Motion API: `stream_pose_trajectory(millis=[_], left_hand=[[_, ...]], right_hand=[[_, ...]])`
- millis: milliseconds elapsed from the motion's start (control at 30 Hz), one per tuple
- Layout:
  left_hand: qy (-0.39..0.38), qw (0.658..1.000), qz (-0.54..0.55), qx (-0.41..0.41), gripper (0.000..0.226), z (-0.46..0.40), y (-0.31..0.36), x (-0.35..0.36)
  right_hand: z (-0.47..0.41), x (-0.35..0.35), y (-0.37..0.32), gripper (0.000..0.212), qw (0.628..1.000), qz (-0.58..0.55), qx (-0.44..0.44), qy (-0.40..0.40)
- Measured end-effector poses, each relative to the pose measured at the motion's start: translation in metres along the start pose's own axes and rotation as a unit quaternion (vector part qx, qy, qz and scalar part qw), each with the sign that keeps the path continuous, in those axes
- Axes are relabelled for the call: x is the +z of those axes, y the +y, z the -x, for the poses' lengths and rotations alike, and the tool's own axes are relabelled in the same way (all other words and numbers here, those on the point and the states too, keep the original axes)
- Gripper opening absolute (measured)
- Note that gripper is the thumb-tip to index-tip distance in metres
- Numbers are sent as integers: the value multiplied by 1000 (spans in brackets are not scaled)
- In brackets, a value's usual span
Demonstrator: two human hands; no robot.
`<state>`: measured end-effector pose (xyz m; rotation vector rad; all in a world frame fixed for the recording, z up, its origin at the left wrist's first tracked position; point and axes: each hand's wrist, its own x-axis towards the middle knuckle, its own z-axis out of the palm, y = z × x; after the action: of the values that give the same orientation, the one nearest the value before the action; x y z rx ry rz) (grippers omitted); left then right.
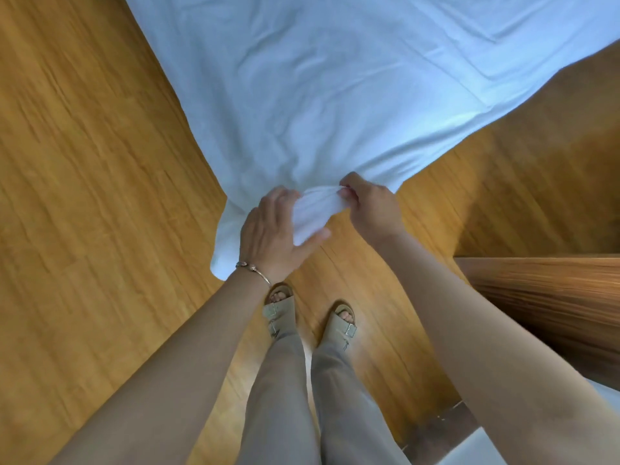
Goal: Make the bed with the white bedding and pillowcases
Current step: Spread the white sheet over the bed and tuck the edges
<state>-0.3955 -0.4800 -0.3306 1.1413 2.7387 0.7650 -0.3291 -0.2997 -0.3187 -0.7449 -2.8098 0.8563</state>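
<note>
A large white sheet (335, 88) spreads out above the wooden floor, filling the upper middle of the head view. Its near corner is bunched into a wad between my two hands. My left hand (271, 233), with a bracelet at the wrist, cups the bunched cloth from the left, thumb stretched under it and fingers curled behind the fabric. My right hand (369, 206) pinches the top edge of the wad with curled fingers. A loose flap of the sheet hangs down to the left of my left hand.
Orange-brown wooden floor (94, 196) lies all around. My feet in beige sandals (342, 325) stand just below the hands. A dark wooden board or furniture edge (553, 290) juts in at the right, with a white surface (600, 394) below it.
</note>
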Motion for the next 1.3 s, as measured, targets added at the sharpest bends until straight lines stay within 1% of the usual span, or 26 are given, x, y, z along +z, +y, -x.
stream_pose_trajectory(millis=[33,67,100,167,233,333,400,467,500,533,600,633,700,767,867,933,967,1000,1033,1067,1100,1133,1167,1233,1300], left_hand=[[7,996,-60,65,73,1,0,6],[14,987,-107,119,80,0,1,12],[21,978,-139,157,82,-1,2,18],[43,966,-164,198,76,-6,4,27],[73,958,-181,209,64,-11,5,33],[98,968,-162,167,44,-21,16,34],[108,978,-132,117,26,-25,25,30],[115,983,-123,79,17,-24,30,29],[111,984,-123,69,18,-22,32,29],[103,986,-119,63,24,-20,33,30],[75,989,-118,52,42,-18,35,31],[63,989,-124,41,48,-19,37,32],[55,990,-130,16,48,-25,41,32],[62,990,-130,-1,39,-33,44,33],[79,988,-133,-5,23,-39,44,36],[86,987,-132,6,17,-34,44,38],[98,987,-125,14,15,-30,44,38],[112,986,-120,23,13,-25,44,37],[124,984,-119,34,13,-19,43,37],[131,983,-120,44,13,-12,43,35],[132,983,-119,51,12,-4,44,33],[129,984,-114,54,10,3,45,29],[124,985,-104,54,10,10,47,26],[96,991,-69,62,13,19,49,21],[47,996,-25,70,15,25,48,21]], right_hand=[[-1,-7,3,14,998,-40,43,-33],[-3,-13,5,15,992,-91,74,-53],[-5,-19,4,16,985,-134,88,-59],[-13,-28,4,18,980,-168,91,-60],[-22,-33,2,20,976,-183,95,-67],[-30,-35,4,25,969,-205,112,-78],[-33,-36,5,23,965,-212,125,-89],[-35,-36,6,20,963,-216,130,-95],[-35,-36,6,20,962,-219,129,-96],[-35,-36,6,20,962,-222,128,-96],[-36,-36,6,20,960,-227,127,-100],[-37,-36,6,21,959,-229,130,-102],[-38,-38,6,21,956,-234,143,-104],[-39,-39,5,22,953,-241,155,-99],[-35,-35,3,22,959,-210,155,-109],[-24,-28,2,17,965,-190,139,-116],[-16,-25,4,15,973,-161,121,-114],[-5,-23,5,24,986,-104,92,-88],[6,-21,7,42,997,-33,58,-42],[18,-20,9,56,999,21,24,12],[28,-19,10,61,997,49,-10,58],[38,-16,11,62,994,63,-40,76],[47,-11,11,61,993,75,-63,70],[56,1,10,57,992,91,-75,38],[51,7,10,41,991,89,-85,61]])
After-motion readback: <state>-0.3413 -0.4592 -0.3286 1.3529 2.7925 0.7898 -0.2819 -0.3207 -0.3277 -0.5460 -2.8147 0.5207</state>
